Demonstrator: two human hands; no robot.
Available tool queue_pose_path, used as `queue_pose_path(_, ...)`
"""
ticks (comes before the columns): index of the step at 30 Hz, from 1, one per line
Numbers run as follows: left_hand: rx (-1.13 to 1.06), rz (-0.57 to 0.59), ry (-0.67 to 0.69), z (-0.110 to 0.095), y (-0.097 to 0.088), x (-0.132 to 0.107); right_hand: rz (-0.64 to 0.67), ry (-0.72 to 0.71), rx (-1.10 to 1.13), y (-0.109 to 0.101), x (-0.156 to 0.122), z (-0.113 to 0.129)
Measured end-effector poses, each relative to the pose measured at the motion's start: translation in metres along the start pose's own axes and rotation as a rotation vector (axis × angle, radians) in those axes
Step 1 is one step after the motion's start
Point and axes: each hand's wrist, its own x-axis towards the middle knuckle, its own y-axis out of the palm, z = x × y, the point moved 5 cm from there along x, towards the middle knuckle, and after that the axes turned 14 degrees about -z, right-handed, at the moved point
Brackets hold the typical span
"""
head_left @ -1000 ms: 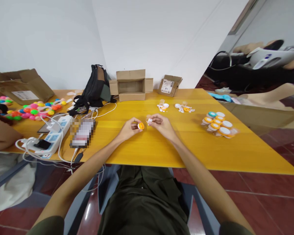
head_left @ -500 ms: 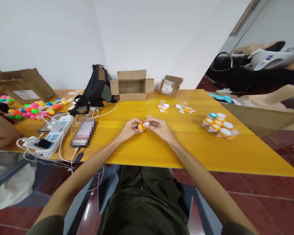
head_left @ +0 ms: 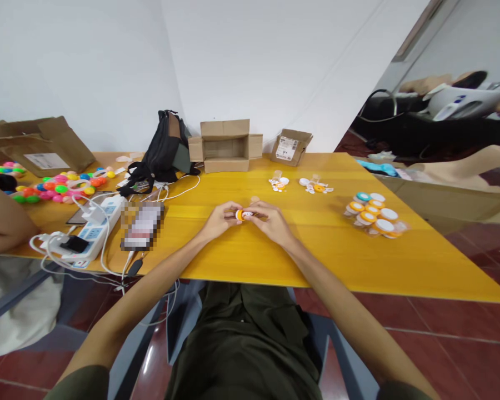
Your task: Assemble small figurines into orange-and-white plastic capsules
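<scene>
Holding a small orange cap (head_left: 239,214) over the table (head_left: 275,255).
Your left hand (head_left: 220,219) pinches it; your right hand (head_left: 266,219) presses a white piece (head_left: 247,213) against it.

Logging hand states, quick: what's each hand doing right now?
Left hand: closed on the small orange piece.
Right hand: closed on the small white piece, pressed against it.
</scene>
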Motion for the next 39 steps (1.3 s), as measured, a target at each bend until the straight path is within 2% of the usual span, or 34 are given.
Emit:
queue_pose_path(6, 0.033, -0.016, 0.019, 0.0024, -0.0014, 0.0014, 0.027, -0.077, -0.036, -0.0003, -0.0013, 0.0022)
queue_pose_path(13, 0.035, -0.010, 0.003, 0.0039, -0.0004, 0.0016, 0.053, -0.087, -0.091, 0.0006, -0.0025, -0.0005)
queue_pose_path(25, -0.005, -0.092, -0.029, 0.0030, -0.0031, 0.0007, 0.045, -0.132, -0.133, 0.0051, -0.0057, 0.0014)
queue_pose_path(31, -0.023, -0.135, -0.039, 0.0047, -0.0047, 0.0009, 0.040, -0.126, -0.145, 0.0070, -0.0069, 0.0002)
queue_pose_path(39, 0.016, -0.122, -0.029, 0.0048, -0.0034, 0.0016, 0.042, -0.104, -0.128, 0.0072, -0.0082, -0.0020)
